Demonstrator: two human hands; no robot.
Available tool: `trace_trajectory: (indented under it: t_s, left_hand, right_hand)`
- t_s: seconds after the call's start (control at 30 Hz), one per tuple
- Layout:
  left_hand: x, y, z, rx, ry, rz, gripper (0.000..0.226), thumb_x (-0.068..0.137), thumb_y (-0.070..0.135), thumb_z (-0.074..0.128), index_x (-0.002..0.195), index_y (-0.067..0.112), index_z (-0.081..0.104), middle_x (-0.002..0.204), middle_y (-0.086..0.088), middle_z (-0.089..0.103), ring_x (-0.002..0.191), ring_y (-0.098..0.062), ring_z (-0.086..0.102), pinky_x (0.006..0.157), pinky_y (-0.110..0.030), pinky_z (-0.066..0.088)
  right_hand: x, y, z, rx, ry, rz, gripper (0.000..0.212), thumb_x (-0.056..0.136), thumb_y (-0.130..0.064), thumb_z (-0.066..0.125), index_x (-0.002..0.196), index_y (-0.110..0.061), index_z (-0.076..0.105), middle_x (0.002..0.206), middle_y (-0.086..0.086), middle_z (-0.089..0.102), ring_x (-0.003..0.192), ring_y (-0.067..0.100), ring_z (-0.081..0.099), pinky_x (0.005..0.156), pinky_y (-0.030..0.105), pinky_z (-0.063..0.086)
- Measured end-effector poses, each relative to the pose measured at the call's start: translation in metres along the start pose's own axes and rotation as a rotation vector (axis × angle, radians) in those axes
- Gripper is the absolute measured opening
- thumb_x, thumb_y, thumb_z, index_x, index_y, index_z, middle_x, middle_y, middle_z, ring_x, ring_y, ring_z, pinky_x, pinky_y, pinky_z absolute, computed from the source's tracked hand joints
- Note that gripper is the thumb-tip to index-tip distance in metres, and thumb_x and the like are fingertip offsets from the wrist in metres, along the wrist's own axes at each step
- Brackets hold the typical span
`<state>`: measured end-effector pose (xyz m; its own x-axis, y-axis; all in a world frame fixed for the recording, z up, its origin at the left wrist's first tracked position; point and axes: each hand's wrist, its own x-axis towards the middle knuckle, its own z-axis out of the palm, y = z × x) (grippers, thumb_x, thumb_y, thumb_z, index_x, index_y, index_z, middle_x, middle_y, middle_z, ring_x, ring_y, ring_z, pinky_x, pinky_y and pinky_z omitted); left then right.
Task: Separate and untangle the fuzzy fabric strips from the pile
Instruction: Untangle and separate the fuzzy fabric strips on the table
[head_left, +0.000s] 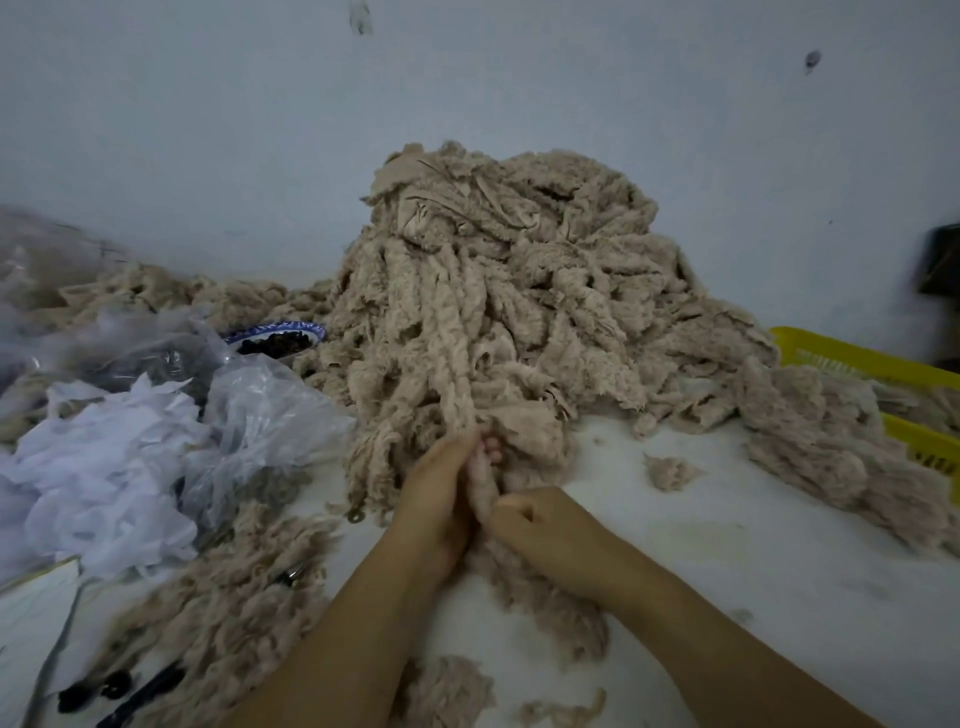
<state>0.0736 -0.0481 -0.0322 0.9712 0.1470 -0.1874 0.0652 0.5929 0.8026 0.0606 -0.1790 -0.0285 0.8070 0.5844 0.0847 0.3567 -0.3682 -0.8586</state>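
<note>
One fuzzy strip (481, 480), judged soft, light and clinging, is gripped by left hand (439, 499) and right hand (540, 525); best held near the pile (493, 291) ahead.

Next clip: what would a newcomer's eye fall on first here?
A tall heap of beige fuzzy strips fills the middle. In front of it the left hand and right hand grip one strip between them. Crumpled plastic bags lie at the left, a yellow basket at the right edge.

Left grip (436, 499) and right grip (540, 525), both curled closed, sit close side by side.
</note>
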Motion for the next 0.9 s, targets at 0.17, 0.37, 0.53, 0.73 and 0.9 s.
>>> trace_trajectory:
  t_s: [0.17,0.37,0.53,0.73,0.9]
  left_hand:
    - [0.004,0.009,-0.009,-0.307,-0.087,-0.054,0.024,0.099,0.029,0.054,0.1,0.006,0.063,0.062,0.0,0.055,0.051,-0.011,0.053,0.051,-0.025,0.052]
    - [-0.011,0.001,-0.002,0.449,-0.232,0.187,0.03,0.101,0.036,0.051,0.078,0.019,0.06,0.057,-0.001,0.053,0.046,-0.012,0.045,0.042,-0.023,0.038]
    - [-0.027,-0.021,0.017,1.258,-0.534,0.475,0.032,0.103,0.027,0.047,0.073,0.016,0.048,0.062,0.01,0.048,0.055,-0.004,0.041,0.056,-0.024,0.036]
    - [-0.026,-0.023,0.011,1.275,-0.622,0.405,0.036,0.088,0.044,0.05,0.063,0.018,0.044,0.056,0.008,0.042,0.049,-0.005,0.035,0.052,-0.027,0.032]
    - [-0.008,-0.003,0.0,0.491,-0.127,0.121,0.061,0.084,0.076,0.047,0.088,0.023,0.077,0.087,0.0,0.077,0.073,-0.014,0.071,0.06,-0.028,0.053]
  right_hand:
    - [0.004,0.016,-0.011,-0.139,0.228,0.017,0.054,0.099,-0.041,0.046,0.05,-0.027,0.026,0.046,-0.008,0.027,0.045,0.006,0.022,0.054,0.029,0.024]
    - [0.003,0.022,-0.007,-0.068,0.387,0.037,0.05,0.101,-0.05,0.04,0.058,-0.027,0.053,0.058,-0.011,0.054,0.059,0.008,0.052,0.059,0.029,0.042]
    - [0.006,0.022,-0.026,0.664,0.362,0.119,0.031,0.08,-0.069,0.059,0.084,-0.043,0.076,0.106,-0.014,0.074,0.1,0.003,0.069,0.087,0.023,0.051]
    - [0.011,0.027,-0.025,0.522,0.555,0.158,0.027,0.097,-0.028,0.054,0.074,-0.027,0.067,0.065,-0.008,0.068,0.062,0.011,0.065,0.058,0.021,0.048]
    - [-0.005,-0.004,-0.018,-0.027,0.287,-0.09,0.033,0.09,-0.029,0.059,0.057,-0.034,0.057,0.051,-0.018,0.053,0.047,-0.003,0.045,0.045,0.011,0.033]
